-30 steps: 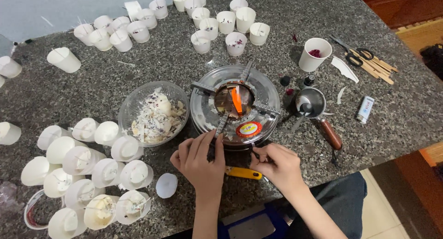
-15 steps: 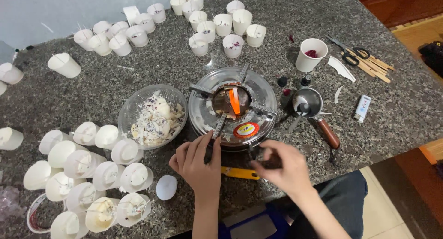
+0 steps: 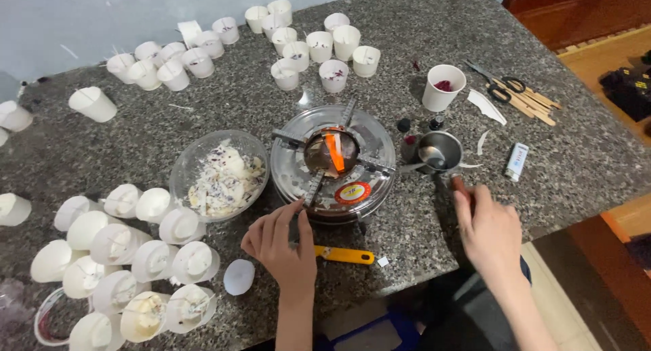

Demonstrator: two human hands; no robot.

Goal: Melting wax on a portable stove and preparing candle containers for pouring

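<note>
Seen from above, the right hand (image 3: 489, 230) has left the burner (image 3: 333, 162) and now closes its fingers on the handle of the small pot (image 3: 439, 151) at three o'clock. Left hand (image 3: 281, 242), fingers loose, touches the burner's front edge.

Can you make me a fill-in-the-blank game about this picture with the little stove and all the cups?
1. A flame burns in the middle of the round metal stove, and its colour is ____.
2. The right hand is on the handle of the small metal ____.
3. The glass bowl of white bits sits to the ____ of the stove.
4. The scissors lie on a heap of wooden ____.

Missing words: orange; pot; left; sticks
</note>
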